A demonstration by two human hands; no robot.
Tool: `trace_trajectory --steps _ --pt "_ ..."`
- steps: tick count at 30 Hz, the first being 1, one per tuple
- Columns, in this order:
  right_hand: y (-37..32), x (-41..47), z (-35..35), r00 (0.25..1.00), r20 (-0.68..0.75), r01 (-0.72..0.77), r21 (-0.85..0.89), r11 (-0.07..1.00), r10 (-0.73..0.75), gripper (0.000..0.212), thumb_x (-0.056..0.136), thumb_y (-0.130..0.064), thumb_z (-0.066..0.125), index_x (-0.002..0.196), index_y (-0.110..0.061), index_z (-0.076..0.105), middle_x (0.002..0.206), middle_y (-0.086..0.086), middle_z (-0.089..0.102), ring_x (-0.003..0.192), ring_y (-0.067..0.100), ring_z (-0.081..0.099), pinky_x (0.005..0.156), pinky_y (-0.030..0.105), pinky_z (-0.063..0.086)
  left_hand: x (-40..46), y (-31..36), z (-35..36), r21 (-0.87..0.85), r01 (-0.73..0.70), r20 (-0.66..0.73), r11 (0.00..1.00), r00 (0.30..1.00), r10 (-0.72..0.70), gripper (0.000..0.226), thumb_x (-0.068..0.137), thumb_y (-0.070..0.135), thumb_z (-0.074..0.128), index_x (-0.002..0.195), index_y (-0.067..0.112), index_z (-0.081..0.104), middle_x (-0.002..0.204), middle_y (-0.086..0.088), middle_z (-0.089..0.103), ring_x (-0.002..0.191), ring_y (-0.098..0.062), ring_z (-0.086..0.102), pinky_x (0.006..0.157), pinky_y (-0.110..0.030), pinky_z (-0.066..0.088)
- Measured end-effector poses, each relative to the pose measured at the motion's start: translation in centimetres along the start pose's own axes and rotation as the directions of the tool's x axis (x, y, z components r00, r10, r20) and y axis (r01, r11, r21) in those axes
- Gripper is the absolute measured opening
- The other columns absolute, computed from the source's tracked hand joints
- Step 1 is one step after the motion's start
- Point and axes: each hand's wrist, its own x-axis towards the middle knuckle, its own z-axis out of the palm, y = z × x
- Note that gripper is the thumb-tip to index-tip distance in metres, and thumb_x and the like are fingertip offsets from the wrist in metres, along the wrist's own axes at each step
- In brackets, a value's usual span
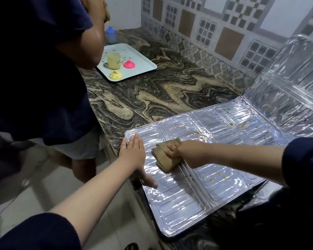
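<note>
A soft folded cloth (161,158), gripped at its middle by the curled right hand (175,150), was pressed on the thin, easily dented foil panel (179,204), steadied on the tabletop (161,91) by the flat, straight-fingered left hand (134,152).

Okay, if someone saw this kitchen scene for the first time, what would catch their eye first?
The shiny ribbed foil sheet spread over the marbled counter in the foreground stands out most, with the right hand gripping a brown cloth on it and the left hand flat on its left edge. Next comes the pink lid on the white tray at the back.
</note>
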Motion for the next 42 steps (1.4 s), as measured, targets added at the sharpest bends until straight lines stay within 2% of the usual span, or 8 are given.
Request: trace_trajectory --steps 11,19,25,28,30,35,38,42 --pt "-2.4 -6.4 1.1 0.973 0.208 0.063 0.171 0.983 -0.099 0.057 0.081 -0.002 0.052 0.134 -0.023 0.05 0.132 0.007 0.055 0.113 0.03 0.053 0.08 0.025 0.042 -0.1 1.3 -1.6 0.158 0.034 0.091 0.987 0.995 -0.049 0.161 0.045 0.089 0.062 0.142 -0.012 -0.017 0.152 -0.031 -0.022 0.143 -0.045 -0.016 0.114 -0.055 -0.011" --pt "-3.4 -7.2 0.0 0.896 0.41 0.097 0.189 0.977 -0.168 0.056 0.077 -0.002 0.059 0.128 -0.024 0.059 0.075 0.007 0.053 0.076 0.023 0.045 0.059 0.023 0.033 0.0 1.4 -1.4 0.156 0.043 0.099 0.987 0.993 -0.059 0.164 0.041 0.091 0.061 0.142 -0.012 -0.017 0.151 -0.032 -0.022 0.143 -0.045 -0.016 0.114 -0.055 -0.011" --pt "-3.6 -7.7 0.5 0.823 0.543 0.01 0.274 0.962 -0.163 0.044 0.077 -0.003 0.06 0.119 -0.015 0.067 0.095 0.021 0.066 0.073 0.02 0.048 0.07 0.028 0.039 -0.1 1.1 -1.1 0.132 0.032 0.073 0.991 0.996 -0.042 0.163 0.041 0.092 0.059 0.143 -0.01 -0.018 0.152 -0.03 -0.023 0.143 -0.044 -0.017 0.115 -0.055 -0.011" --pt "-2.6 -7.9 -0.9 0.802 0.584 -0.095 0.329 0.939 -0.124 0.036 0.077 0.002 0.057 0.109 -0.007 0.07 0.069 -0.002 0.069 0.056 0.002 0.049 0.058 0.021 0.041 -0.1 0.9 -0.7 0.1 0.035 0.082 0.994 0.996 -0.043 0.166 0.038 0.093 0.058 0.142 -0.01 -0.02 0.151 -0.029 -0.024 0.143 -0.043 -0.018 0.114 -0.055 -0.013" --pt "-1.0 -7.8 -2.3 0.853 0.516 -0.136 0.367 0.92 -0.079 0.037 0.073 0.004 0.051 0.102 -0.006 0.071 0.05 -0.01 0.059 0.045 -0.006 0.049 0.05 0.012 0.038 -0.4 0.7 -0.6 0.116 0.048 0.108 0.992 0.992 -0.06 0.164 0.04 0.094 0.056 0.142 -0.01 -0.019 0.151 -0.03 -0.024 0.143 -0.044 -0.017 0.114 -0.056 -0.013" --pt "3.5 -7.3 -6.2 0.944 0.319 -0.231 0.452 0.862 0.086 0.027 0.068 -0.001 0.061 0.065 -0.028 0.063 0.046 -0.019 0.057 0.045 -0.01 0.048 0.053 0.018 0.04 -1.6 0.1 -0.5 0.135 0.088 0.143 0.987 0.984 -0.107 0.156 0.05 0.088 0.06 0.143 -0.013 -0.014 0.152 -0.033 -0.018 0.143 -0.047 -0.012 0.115 -0.054 -0.008" --pt "7.2 -3.7 -9.6 0.969 0.109 -0.245 0.489 0.837 0.22 0.02 0.073 -0.006 0.065 0.077 -0.025 0.07 0.061 -0.015 0.064 0.061 -0.001 0.055 0.064 0.025 0.047 -0.2 -1.5 -2.2 0.09 0.189 0.184 0.978 0.962 -0.203 0.157 0.05 0.088 0.06 0.141 -0.013 -0.018 0.15 -0.034 -0.022 0.142 -0.048 -0.015 0.114 -0.055 -0.009" --pt "7.5 -0.1 -10.2 0.921 -0.179 -0.255 0.395 0.883 0.346 0.027 0.078 -0.007 0.056 0.098 -0.016 0.071 0.084 0.006 0.069 0.078 0.022 0.059 0.068 0.028 0.045 0.4 -0.8 -2.5 -0.052 0.15 0.145 0.987 0.979 -0.141 0.161 0.047 0.086 0.064 0.138 -0.01 -0.028 0.145 -0.032 -0.035 0.137 -0.049 -0.028 0.111 -0.057 -0.014"
